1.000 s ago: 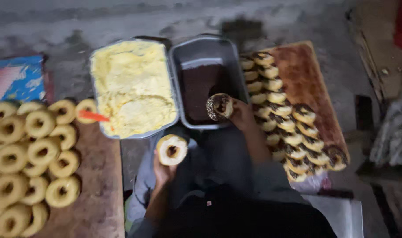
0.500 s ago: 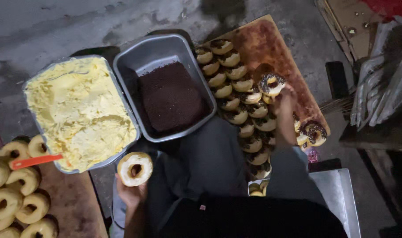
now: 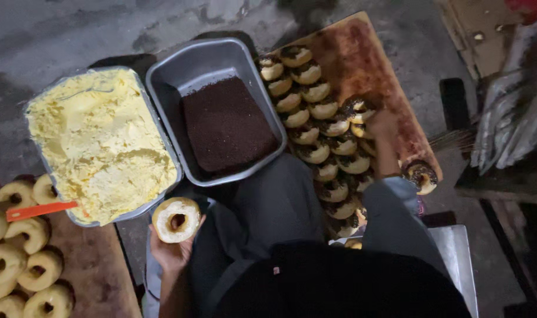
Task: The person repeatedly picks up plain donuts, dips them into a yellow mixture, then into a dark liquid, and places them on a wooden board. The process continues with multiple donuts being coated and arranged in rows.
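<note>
Setting down a finished ring, I work across the spread from left to right. At the far left, plain doughnuts [image 3: 21, 259] wait in rows on a wooden board [image 3: 95, 271], an orange-handled spatula [image 3: 39, 210] lying just beside them with its blade in the tray of yellow cream [image 3: 100, 141]. My left hand [image 3: 169, 250] cups a cream-topped doughnut [image 3: 175, 219] from beneath, fingers closed around its underside, holding it over my lap near the tray's lower corner. A second earlier that doughnut sat in the same grasp, so it has not been dipped.

Next along stands the grey tin of dark chocolate sprinkles [image 3: 227, 123]. A second ago my right hand held a coated ring over this tin; half a second ago it had swung out over the right-hand board [image 3: 368, 53]. Now my right hand [image 3: 383, 125] rests at the edge of the rows of sprinkled doughnuts [image 3: 315, 123], touching the newly placed doughnut [image 3: 356, 107]; the fingers look loosened rather than clamped, though motion blur leaves that uncertain. I judge one more ring delivered, with the one in my left hand next in line. One sprinkled doughnut [image 3: 421, 175] sits apart at the board's near edge.
</note>
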